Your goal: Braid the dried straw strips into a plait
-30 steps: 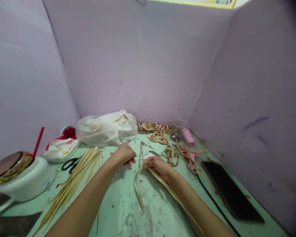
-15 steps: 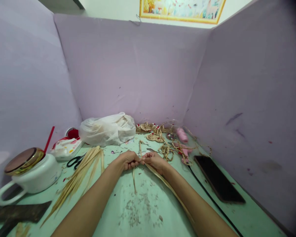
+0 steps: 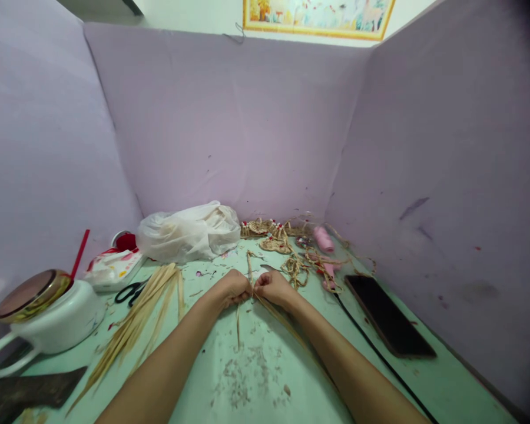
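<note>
- The left hand (image 3: 236, 287) and right hand (image 3: 274, 287) met at the centre of the frame, fingertips close together, both closed in a pinch on a thin straw cord (image 3: 249, 265).
- The cord ran up from the fingers towards the middle of the bench (image 3: 256, 383); loose straw ends hung below, one along the right forearm.
- At left, a packet (image 3: 115, 270) carried red and yellow print, too blurred to read.
- Beside it, a white plastic bag (image 3: 189, 232) lay against the back wall.
- Lower left, a white mug (image 3: 62, 321) bore a tilted gold-rimmed lid (image 3: 33, 297); below it was a dark blade (image 3: 39, 387).
- Straw strips (image 3: 136, 321) partly covered the black-handled scissors (image 3: 126, 292).
- Beyond the right hand, woven pieces (image 3: 274, 244) with red and white beads, tangled cord (image 3: 295, 268), a pink spool (image 3: 323, 239) and a pink tool (image 3: 330, 272) crowded together.
- Right of centre, a black cable (image 3: 380, 353) ran beside a dark-screened phone (image 3: 391, 316).
</note>
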Demonstrator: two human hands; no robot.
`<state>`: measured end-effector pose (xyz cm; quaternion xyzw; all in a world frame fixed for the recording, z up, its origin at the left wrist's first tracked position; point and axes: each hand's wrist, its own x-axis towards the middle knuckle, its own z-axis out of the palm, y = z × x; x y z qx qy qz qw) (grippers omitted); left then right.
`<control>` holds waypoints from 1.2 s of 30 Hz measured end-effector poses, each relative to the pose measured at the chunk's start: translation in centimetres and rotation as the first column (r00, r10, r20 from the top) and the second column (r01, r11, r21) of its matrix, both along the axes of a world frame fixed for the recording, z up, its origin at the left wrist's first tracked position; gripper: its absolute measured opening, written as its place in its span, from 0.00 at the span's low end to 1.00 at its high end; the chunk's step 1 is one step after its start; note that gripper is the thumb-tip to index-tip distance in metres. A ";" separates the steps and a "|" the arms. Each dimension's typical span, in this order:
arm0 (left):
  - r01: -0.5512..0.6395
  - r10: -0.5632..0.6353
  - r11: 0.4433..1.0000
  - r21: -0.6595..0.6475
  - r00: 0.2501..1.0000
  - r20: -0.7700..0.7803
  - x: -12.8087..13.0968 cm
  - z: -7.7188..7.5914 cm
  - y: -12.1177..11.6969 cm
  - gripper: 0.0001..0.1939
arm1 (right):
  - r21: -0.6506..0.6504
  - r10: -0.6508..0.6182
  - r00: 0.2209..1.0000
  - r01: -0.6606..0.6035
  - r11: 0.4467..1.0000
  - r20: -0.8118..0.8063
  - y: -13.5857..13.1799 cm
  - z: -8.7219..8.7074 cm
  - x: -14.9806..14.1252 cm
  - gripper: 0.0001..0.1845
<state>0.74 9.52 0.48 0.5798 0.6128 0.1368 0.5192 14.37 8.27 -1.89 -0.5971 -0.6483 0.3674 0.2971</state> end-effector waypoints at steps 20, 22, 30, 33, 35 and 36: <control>0.021 0.014 0.991 -0.135 0.966 0.258 -1.3 -0.3 1.0 0.10 | -0.103 0.066 0.997 -0.063 0.993 0.027 -1.9 3.6 -0.2 0.07; 0.065 -0.011 0.985 -0.162 0.949 0.314 -1.5 -0.4 1.1 0.09 | -0.152 -0.040 0.993 0.023 0.988 -0.111 -1.3 3.8 0.4 0.07; 0.133 -0.103 0.989 -0.072 0.941 0.322 -1.7 -0.6 1.3 0.08 | -0.362 -0.142 0.882 -0.035 0.931 -0.450 -1.8 2.9 -1.5 0.05; 0.117 -0.117 0.993 0.008 0.975 0.190 -1.7 -0.7 1.1 0.06 | -0.346 -0.156 0.907 0.012 0.938 -0.391 -1.7 2.2 -1.9 0.08; 0.127 -0.132 0.990 0.052 0.985 0.107 -1.6 -0.6 0.9 0.06 | -0.328 -0.175 0.925 0.058 0.943 -0.338 -1.5 1.9 -1.8 0.08; 0.141 -0.146 0.988 0.065 0.986 0.077 -1.6 -0.5 0.8 0.06 | -0.318 -0.185 0.929 0.079 0.945 -0.319 -1.4 1.8 -1.7 0.07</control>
